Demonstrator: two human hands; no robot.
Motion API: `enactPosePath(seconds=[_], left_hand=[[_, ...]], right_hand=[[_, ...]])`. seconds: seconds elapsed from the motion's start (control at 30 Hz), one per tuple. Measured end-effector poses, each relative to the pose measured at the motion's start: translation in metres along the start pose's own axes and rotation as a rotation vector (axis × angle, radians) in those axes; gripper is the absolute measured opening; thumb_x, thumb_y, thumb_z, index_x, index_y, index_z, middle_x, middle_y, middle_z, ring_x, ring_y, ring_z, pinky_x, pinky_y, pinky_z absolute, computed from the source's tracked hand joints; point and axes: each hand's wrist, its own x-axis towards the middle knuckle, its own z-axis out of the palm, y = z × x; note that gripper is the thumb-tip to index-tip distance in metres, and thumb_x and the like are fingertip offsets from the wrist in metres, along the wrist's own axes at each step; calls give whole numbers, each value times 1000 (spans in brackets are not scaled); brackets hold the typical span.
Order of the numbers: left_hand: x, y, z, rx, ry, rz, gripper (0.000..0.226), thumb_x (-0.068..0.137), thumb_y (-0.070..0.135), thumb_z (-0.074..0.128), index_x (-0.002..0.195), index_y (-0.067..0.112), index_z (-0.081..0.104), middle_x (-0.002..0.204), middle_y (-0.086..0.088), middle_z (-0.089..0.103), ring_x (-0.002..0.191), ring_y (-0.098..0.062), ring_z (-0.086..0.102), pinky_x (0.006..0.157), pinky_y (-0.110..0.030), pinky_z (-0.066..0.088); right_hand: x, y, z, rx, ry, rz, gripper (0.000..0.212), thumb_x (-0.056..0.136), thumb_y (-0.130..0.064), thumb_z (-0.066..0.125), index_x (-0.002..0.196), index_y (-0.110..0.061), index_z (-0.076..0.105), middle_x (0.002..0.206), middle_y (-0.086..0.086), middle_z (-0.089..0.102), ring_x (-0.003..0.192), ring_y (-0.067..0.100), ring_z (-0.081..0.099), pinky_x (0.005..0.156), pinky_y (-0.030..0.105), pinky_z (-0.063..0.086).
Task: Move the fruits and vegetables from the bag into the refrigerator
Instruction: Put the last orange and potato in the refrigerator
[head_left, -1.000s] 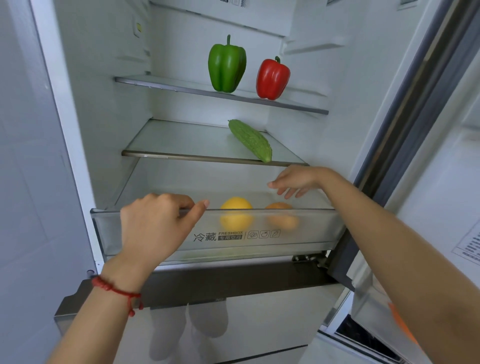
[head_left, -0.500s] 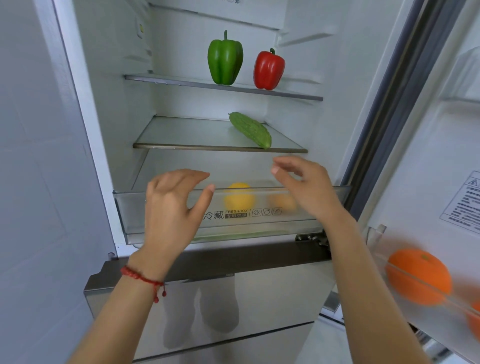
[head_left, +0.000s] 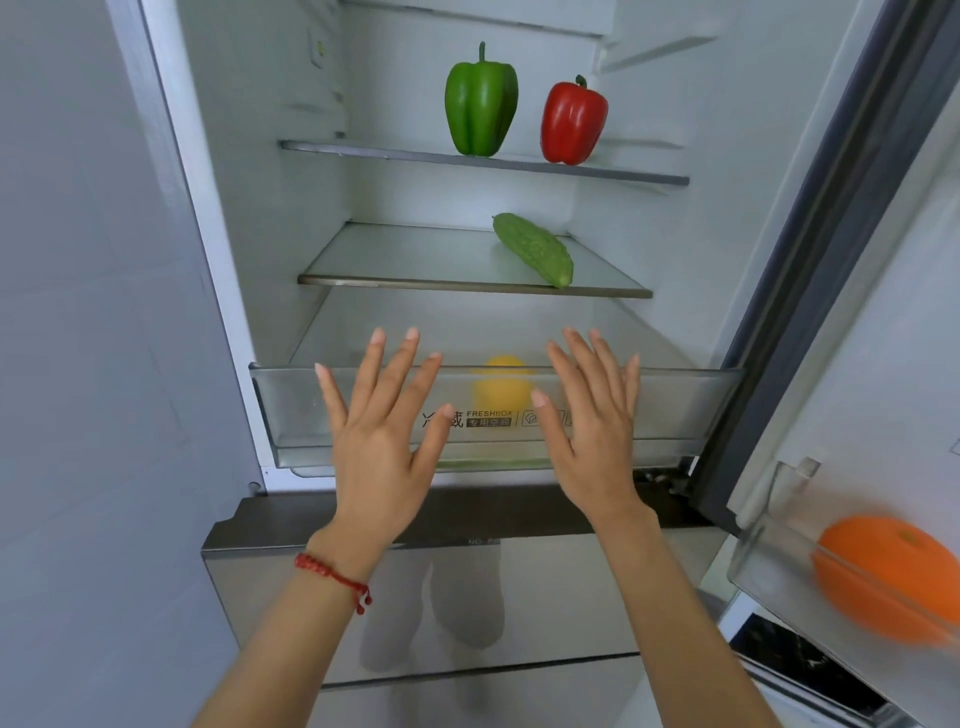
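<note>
Both hands empty, fingers spread: left hand (head_left: 382, 431) and right hand (head_left: 592, 426) flat before the drawer (head_left: 675, 410). Lemon (head_left: 501, 387) inside, between them. Looks light and slidey; best pushed square on the front.

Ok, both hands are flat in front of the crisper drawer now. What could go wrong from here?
1. The drawer looks partly pulled out; a push from the open left hand and right hand could roll the yellow fruit inside against a wall.
2. The bitter gourd lies with one end at the shelf's front edge, so a jolt might tip it off.
3. The orange sits in the door bin; swinging the door shut hard may knock it about.
</note>
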Motion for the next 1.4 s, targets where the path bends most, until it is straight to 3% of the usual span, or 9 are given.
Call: enactPosePath(seconds=[0.33,0.63,0.9,1.13,1.27,1.4], left_hand=[[20,-25,25,75,-34,28,48,91,38,38,136,19,39,147,1,27,140,-17,10,111,-39,-17],[36,-55,49,246,-115,76,57,92,41,34,144,20,20,152,0,13,141,-11,-11,111,-44,-15],[6,-51,60,145,-7,-124,64,92,40,36,146,15,11,153,-9,1,142,-22,-9,115,-39,-4],[4,-59,75,167,-38,-117,72,91,40,39,145,8,3,151,-12,-6,141,-24,-13,114,-43,-3],[12,-69,79,164,-76,-124,72,91,40,38,145,8,4,151,-11,-7,141,-21,-15,114,-43,-2],[20,-77,86,178,-103,-125,72,90,40,38,145,10,2,151,-12,-8,141,-21,-16,114,-39,-6]], right_hand=[[20,21,28,-75,-61,-28,50,96,-35,32,143,-19,26,152,1,19,143,15,4,115,33,-13],[38,41,51,-181,-112,-54,56,96,-37,29,146,-15,14,154,1,8,143,12,-9,115,34,-11],[6,54,53,-165,-48,64,62,96,-38,30,147,-13,4,154,5,2,143,18,-8,117,36,-5],[1,65,66,-174,-69,49,67,96,-39,30,146,-20,-10,152,-5,-26,143,20,-14,117,37,-9],[10,70,75,-161,-82,36,67,96,-37,32,146,-21,-10,153,-5,-24,143,19,-15,116,37,-9],[18,74,84,-166,-82,47,68,95,-35,36,147,-14,-2,153,2,-7,142,19,-15,116,37,-8]])
